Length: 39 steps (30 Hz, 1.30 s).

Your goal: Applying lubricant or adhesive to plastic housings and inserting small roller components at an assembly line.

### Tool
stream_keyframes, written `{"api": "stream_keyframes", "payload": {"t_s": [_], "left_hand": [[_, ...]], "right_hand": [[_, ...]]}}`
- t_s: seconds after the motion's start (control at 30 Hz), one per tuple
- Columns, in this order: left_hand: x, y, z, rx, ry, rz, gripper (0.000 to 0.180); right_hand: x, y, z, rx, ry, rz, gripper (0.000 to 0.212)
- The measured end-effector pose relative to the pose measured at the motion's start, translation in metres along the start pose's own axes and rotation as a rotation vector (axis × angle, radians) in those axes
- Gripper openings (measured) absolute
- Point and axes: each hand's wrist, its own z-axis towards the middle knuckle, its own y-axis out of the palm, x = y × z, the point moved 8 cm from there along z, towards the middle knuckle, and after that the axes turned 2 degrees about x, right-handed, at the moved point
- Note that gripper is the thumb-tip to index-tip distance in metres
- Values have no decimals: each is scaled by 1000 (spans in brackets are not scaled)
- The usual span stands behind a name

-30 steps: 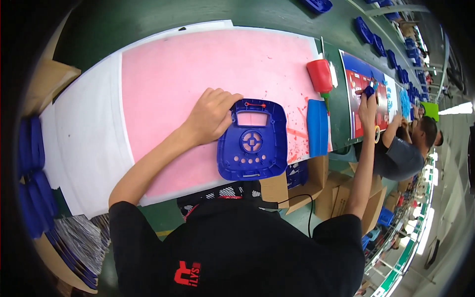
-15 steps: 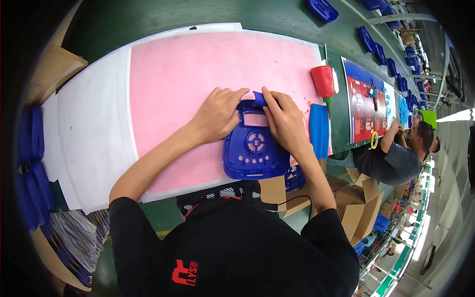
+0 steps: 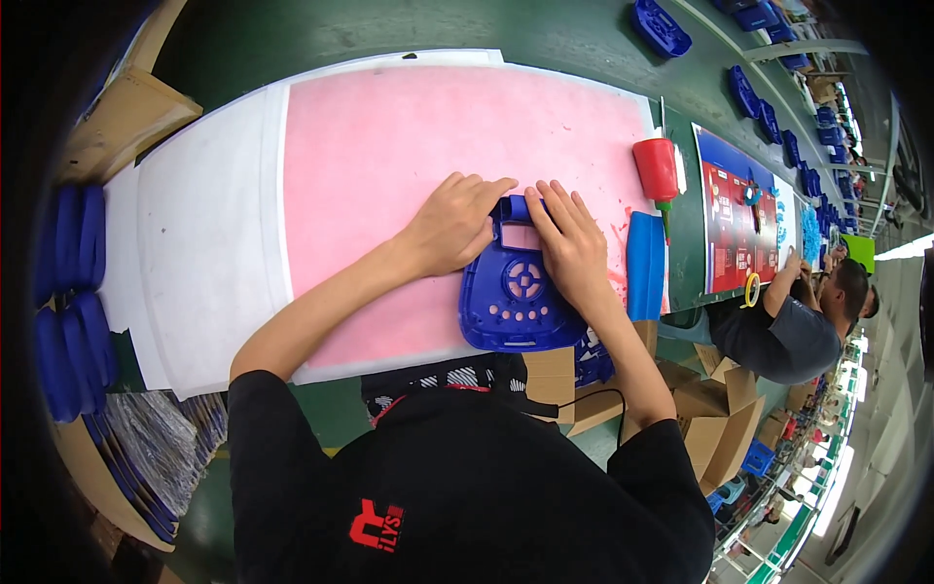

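A blue plastic housing (image 3: 525, 326) lies on the pink sheet in front of me. It has a rectangular window, a round grille and a row of small holes. My left hand (image 3: 450, 226) grips its far left corner, with fingers curled and the index finger pointing across the far edge. At the far right corner, my right hand (image 3: 576, 243) holds the housing, its thumb along the near side of the edge and the fingers fairly straight. A blue curved part (image 3: 516, 206) shows at the far end between both hands; whether it is separate from the housing I cannot tell.
A red bottle with a green tip (image 3: 656, 170) and a blue tray-like part (image 3: 644, 265) are to the right. Stacked blue parts (image 3: 78, 243) stand at the left edge. Open cardboard boxes (image 3: 715, 419) sit below the bench, near a co-worker (image 3: 778, 331).
The blue curved part, tilted between my fingers before, now sits lower against the housing's far end. My right fingers have straightened and spread a little. The whole view has shifted slightly.
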Motion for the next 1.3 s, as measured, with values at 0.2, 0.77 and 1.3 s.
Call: {"api": "stream_keyframes", "payload": {"t_s": [0.2,0.77,1.3], "left_hand": [[4,0,2,-34,-12,-45,47],[-12,-1,-2,-37,-75,-19,50],[-25,-207,-55,620,-167,505,32]], "right_hand": [[2,-3,-1,45,24,81,46],[-11,-20,21,-294,-183,28,61],[132,39,95,-346,147,387,26]]}}
